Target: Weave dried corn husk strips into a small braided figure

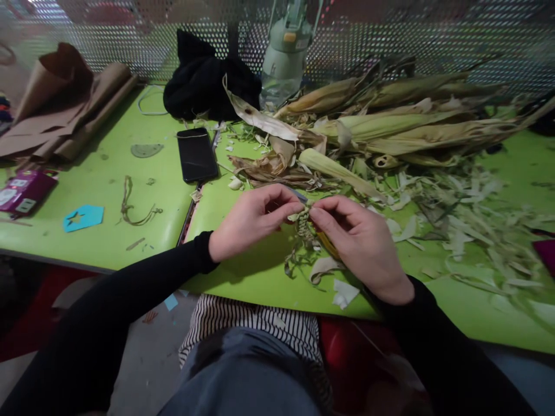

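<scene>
Between my two hands hangs a small pale-green braided piece (304, 225), which looks plaited from corn husk strips. My left hand (255, 218) pinches its upper end between thumb and forefinger. From the other side my right hand (358, 240) pinches the same end, its fingertips very close to the left ones. Loose strands dangle under the braid toward the table. A yellow, slender thing (328, 245) shows partly beneath my right hand; its kind is hidden. Just beyond my hands lies a pile of dried corn husks (390, 127).
Husk scraps (468, 214) are strewn over the green table (247, 268) on the right. A phone (197, 155), a twisted cord (134, 214), a blue paper tag (83, 218) and brown paper (65, 110) lie left. A bottle (284, 63) and black cloth (208, 81) stand behind.
</scene>
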Tool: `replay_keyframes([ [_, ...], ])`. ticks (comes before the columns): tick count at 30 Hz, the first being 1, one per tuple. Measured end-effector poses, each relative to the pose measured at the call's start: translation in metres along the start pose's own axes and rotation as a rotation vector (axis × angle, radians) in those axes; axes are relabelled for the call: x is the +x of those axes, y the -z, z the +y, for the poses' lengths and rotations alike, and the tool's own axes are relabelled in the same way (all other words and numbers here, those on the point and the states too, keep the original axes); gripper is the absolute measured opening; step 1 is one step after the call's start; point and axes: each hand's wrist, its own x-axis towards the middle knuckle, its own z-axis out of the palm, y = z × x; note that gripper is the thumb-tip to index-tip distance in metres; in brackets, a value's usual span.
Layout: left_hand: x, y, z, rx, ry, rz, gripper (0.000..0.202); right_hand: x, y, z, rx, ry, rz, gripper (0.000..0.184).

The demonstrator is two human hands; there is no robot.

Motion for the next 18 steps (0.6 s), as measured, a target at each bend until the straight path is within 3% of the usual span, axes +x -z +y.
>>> replay_keyframes([
  [2, 0.003, 0.003, 0.001, -0.069, 0.082, -0.032, 0.034, 0.002, -0.001, 0.001, 0.015, -0.017, -0.002, 0.013],
  [8, 0.006, 0.009, 0.008, 0.0, 0.16, -0.115, 0.022, 0.004, 0.001, 0.003, 0.019, 0.004, -0.033, 0.016],
  [13, 0.007, 0.009, 0.007, -0.099, 0.18, -0.106, 0.02, 0.001, 0.001, 0.006, 0.078, 0.059, -0.16, 0.058],
  [18, 0.005, 0.01, 0.007, -0.129, 0.179, -0.106, 0.023, -0.002, -0.005, 0.013, 0.024, 0.071, -0.052, 0.048],
])
